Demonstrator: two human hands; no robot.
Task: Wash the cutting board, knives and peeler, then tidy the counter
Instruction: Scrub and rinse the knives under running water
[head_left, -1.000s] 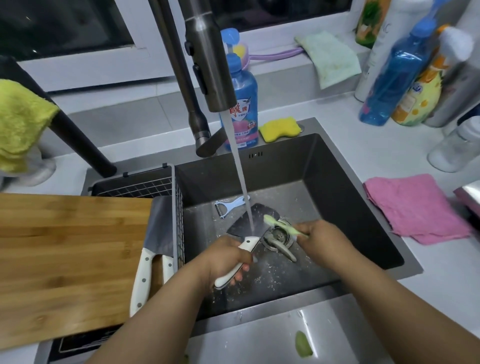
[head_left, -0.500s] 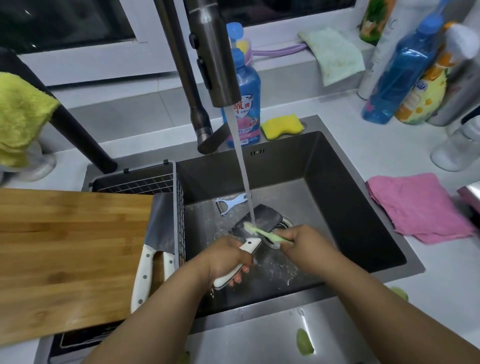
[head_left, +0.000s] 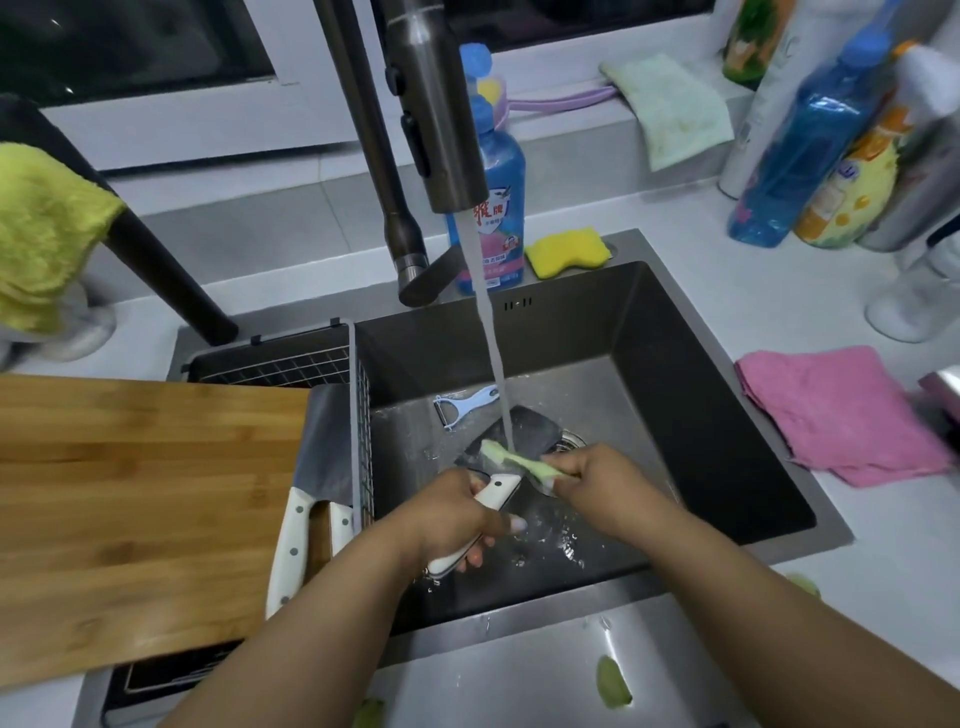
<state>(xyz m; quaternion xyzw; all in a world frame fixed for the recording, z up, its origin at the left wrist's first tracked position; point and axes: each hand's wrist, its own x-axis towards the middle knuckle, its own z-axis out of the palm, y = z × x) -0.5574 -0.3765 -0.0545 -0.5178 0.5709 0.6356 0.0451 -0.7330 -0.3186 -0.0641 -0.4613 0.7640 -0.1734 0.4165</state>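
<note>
The knife (head_left: 524, 434), dark broad blade and white riveted handle, lies low in the sink (head_left: 675, 415) under running water; the left hand (head_left: 457, 519) grips its handle, the right hand (head_left: 597, 475) at 3 o'clock pinches a green brush (head_left: 519, 460) laid across the blade; the blue peeler (head_left: 465, 408) rests at 11 o'clock

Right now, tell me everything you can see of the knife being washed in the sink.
The knife is a broad cleaver with a dark, flat blade and a white handle bearing a rivet. It lies low in the sink, blade pointing away toward the drain, under the running water. The left hand grips the handle; the right hand holds a pale green brush against the wet blade. The blue peeler lies just beyond it.
</note>
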